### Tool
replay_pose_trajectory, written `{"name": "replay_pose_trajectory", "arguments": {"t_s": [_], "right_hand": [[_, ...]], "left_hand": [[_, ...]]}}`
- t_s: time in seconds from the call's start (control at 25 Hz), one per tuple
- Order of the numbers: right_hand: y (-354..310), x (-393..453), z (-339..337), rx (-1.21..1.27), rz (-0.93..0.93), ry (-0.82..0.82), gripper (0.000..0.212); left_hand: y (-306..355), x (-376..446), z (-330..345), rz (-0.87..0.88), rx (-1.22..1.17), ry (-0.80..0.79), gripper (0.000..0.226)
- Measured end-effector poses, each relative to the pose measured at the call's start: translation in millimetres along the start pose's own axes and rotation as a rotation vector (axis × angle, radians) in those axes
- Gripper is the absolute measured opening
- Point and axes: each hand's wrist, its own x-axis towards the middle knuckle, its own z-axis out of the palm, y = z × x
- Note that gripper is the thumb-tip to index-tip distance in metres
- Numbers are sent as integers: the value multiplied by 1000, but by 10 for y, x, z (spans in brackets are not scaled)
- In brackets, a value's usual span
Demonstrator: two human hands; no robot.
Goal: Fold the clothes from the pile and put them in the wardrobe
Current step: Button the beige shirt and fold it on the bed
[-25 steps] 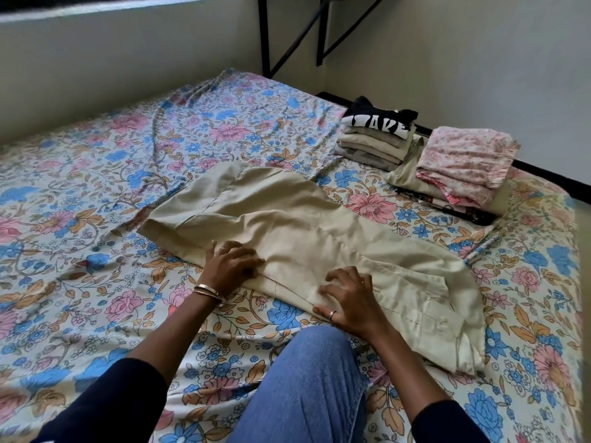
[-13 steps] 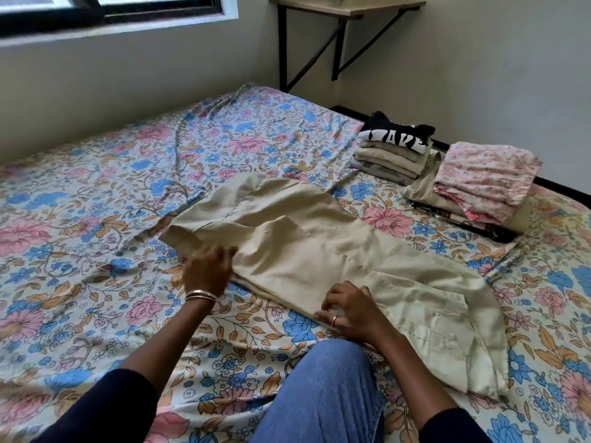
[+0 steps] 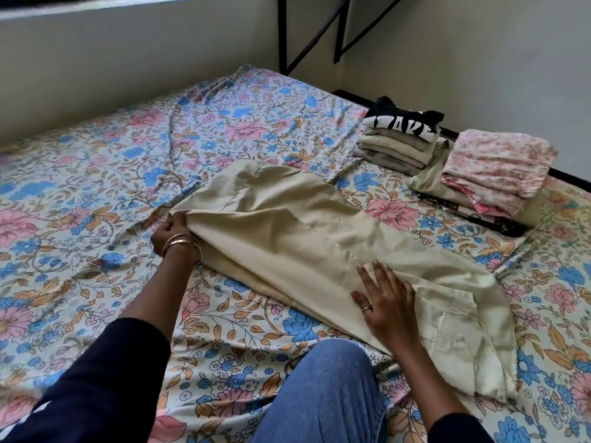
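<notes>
Left hand grips the beige trousers (lifted edge), right hand pressing flat with spread fingers.

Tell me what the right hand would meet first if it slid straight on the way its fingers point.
The right hand lies flat on the beige garment, fingers pointing away and slightly left. Going on, it would only cross more of that garment, then bare floral bedsheet. The folded stacks look off to the right, though depth is uncertain.

Left of and behind the beige garment, the floral bed lies open up to the wall. To the garment's right, two stacks of folded clothes block the bed's edge; a raised knee crowds its near side.
</notes>
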Motion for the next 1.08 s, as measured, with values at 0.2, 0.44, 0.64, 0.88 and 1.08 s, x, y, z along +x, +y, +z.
{"name": "replay_pose_trajectory", "arguments": {"t_s": [0.2, 0.44, 0.64, 0.88, 1.08], "right_hand": [[-124, 22, -48, 28, -47, 9, 68], [-149, 43, 1, 143, -281, -154, 66], [415, 653, -339, 330, 110, 296, 45], [723, 1226, -426, 249, 327, -171, 29], [578, 920, -841, 596, -129, -324, 27]], "left_hand": [[-282, -483, 107, 563, 620, 211, 53], [-926, -929, 210, 1286, 1392, -917, 59], [-579, -1204, 670, 1188, 1276, -533, 48], [-312, -1658, 1908, 1541, 1238, -1013, 67], [-185, -1722, 2131, 1843, 1586, -1099, 62]]}}
